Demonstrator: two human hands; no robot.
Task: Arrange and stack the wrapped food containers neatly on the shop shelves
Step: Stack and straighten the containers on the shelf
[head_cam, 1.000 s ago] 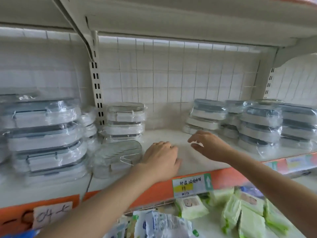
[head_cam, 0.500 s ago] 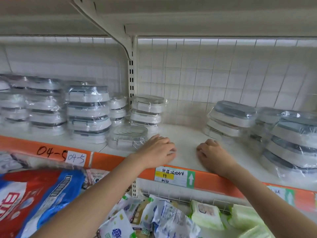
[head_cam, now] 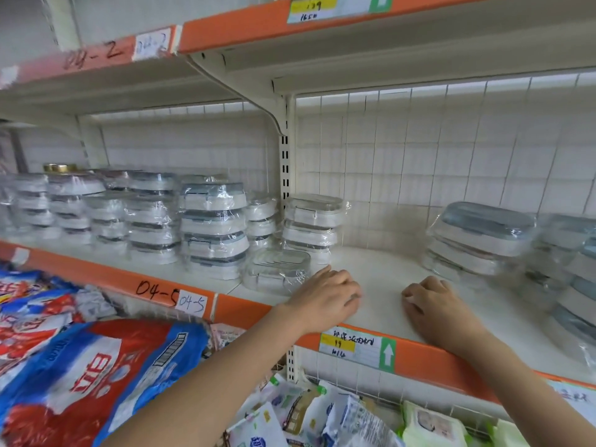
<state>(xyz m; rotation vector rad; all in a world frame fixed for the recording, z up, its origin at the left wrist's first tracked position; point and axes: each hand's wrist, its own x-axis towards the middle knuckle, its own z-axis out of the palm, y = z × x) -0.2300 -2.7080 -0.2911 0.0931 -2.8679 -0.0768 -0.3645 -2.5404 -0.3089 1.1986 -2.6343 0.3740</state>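
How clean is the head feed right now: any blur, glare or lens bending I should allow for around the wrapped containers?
Head view: strong wide-angle bending, the orange shelf edge bows; far-left stacks of clear-wrapped white food containers and the right-edge stacks are smeared; plastic wrap on the single low clear-lidded container glints; both the left hand and the right hand are fairly sharp; light is soft, shadows faint.

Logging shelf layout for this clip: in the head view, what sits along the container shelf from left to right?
Crowded container stacks → single flat container → left hand → right hand → blue-lidded stack.
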